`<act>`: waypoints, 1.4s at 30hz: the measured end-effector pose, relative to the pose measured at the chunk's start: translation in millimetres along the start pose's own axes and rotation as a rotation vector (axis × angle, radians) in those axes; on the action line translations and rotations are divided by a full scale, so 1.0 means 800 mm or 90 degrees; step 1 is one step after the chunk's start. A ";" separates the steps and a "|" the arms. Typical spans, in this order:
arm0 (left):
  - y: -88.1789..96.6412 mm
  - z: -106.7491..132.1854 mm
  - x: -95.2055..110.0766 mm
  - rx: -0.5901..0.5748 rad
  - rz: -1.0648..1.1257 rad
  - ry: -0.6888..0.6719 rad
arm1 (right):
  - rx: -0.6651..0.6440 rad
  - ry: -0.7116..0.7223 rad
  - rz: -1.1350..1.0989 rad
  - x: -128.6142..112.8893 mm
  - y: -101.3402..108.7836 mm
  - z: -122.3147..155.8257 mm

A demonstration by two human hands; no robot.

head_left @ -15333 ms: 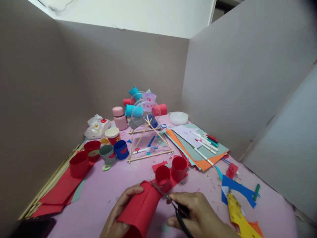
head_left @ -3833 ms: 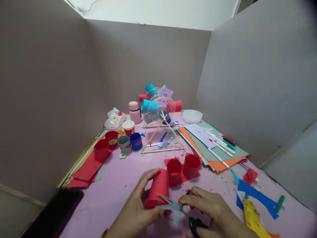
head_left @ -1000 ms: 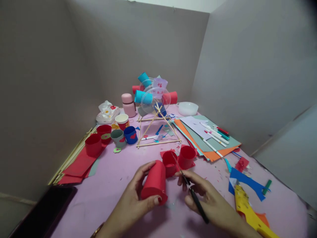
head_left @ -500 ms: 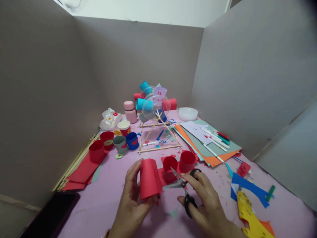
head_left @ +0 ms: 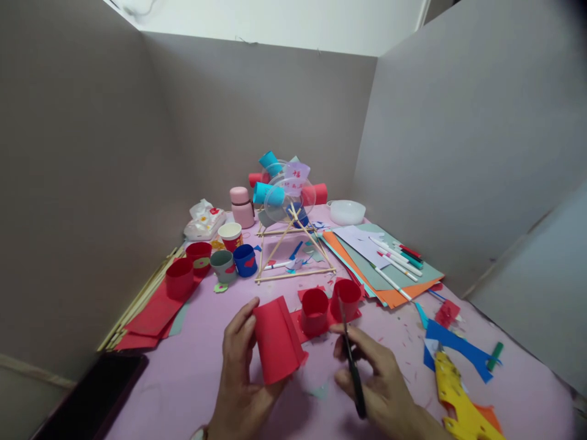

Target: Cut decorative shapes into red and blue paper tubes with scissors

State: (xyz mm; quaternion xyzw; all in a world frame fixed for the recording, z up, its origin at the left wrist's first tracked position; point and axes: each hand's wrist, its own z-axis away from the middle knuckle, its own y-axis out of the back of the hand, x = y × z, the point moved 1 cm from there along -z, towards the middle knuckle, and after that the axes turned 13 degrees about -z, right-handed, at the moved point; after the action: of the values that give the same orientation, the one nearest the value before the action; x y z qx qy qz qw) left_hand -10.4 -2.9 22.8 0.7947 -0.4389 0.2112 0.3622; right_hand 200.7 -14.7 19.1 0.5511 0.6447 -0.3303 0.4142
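Okay, so on the head cam I've got the left hand (head_left: 243, 373) gripping a red paper tube (head_left: 276, 341), tilted a bit above the pink table (head_left: 183, 379). My right hand (head_left: 380, 376) is holding black-handled scissors (head_left: 354, 379), seen edge-on, so can't tell if the blades are apart. Two red paper cups (head_left: 314, 319) stand just beyond, with a yellow glue gun (head_left: 452, 376) off right.

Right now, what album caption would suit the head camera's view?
Left hand with a red paper tube, right hand with black-handled scissors, above a pinkish table.
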 end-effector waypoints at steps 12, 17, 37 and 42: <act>0.005 -0.036 -0.001 0.058 0.126 0.439 | -0.238 -0.394 -0.485 -0.010 -0.030 0.005; 0.000 -0.034 -0.017 -0.029 0.070 0.415 | -0.138 -0.211 -0.016 -0.003 -0.032 0.003; -0.005 -0.018 -0.040 -0.140 -0.284 0.109 | 0.013 0.166 0.423 0.016 -0.023 0.010; 0.002 -0.021 -0.042 -0.041 -0.262 0.142 | 0.106 0.148 0.263 0.020 -0.022 0.011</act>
State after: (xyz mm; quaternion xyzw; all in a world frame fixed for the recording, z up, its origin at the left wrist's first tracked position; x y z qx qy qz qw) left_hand -29.9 28.0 12.3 0.8273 -0.2313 0.2049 0.4691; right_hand 184.4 -18.3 0.4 0.7376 0.5321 -0.2253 0.3494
